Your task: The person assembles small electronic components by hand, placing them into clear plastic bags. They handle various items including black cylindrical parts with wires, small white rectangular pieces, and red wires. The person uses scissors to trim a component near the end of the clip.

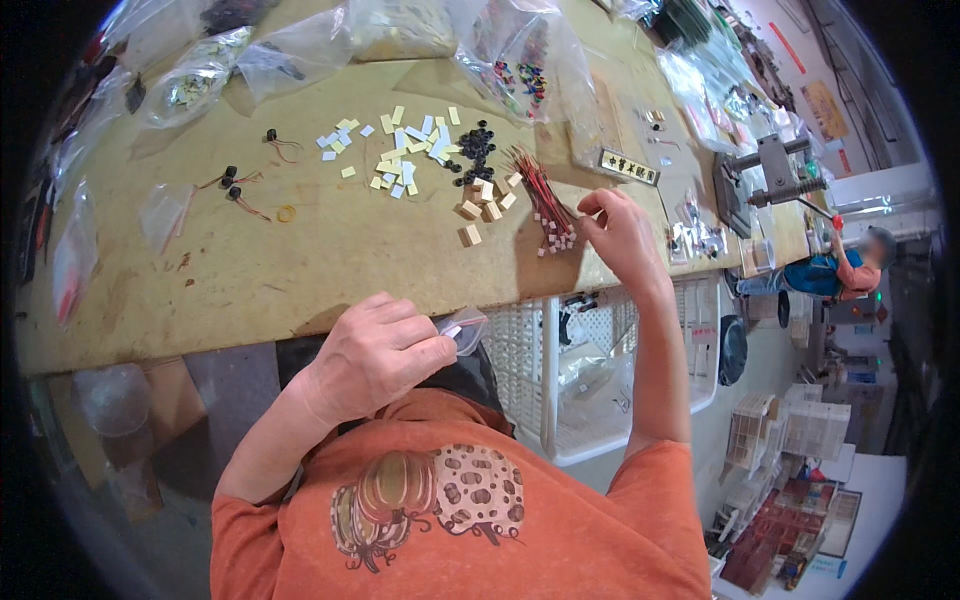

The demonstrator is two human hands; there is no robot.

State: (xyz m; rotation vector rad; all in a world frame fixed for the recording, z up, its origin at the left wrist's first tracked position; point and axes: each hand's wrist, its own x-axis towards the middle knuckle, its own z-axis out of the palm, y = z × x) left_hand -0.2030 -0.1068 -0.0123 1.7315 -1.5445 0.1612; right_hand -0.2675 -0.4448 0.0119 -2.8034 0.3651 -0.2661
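Red wires (541, 192) lie beside the right grip (622, 235), hold unclear; the left grip (375, 350) pinches a bag (470, 332).

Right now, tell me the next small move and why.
Probably draw one wire from the bundle of red wires: the right hand is right beside it, while the left hand holds a small clear bag near the table edge.

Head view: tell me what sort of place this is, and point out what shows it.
Most likely a small-parts assembly workshop: a workbench bears a bundle of thin red wires and a pile of tan blocks, and what looks like a lever press stands toward the right.
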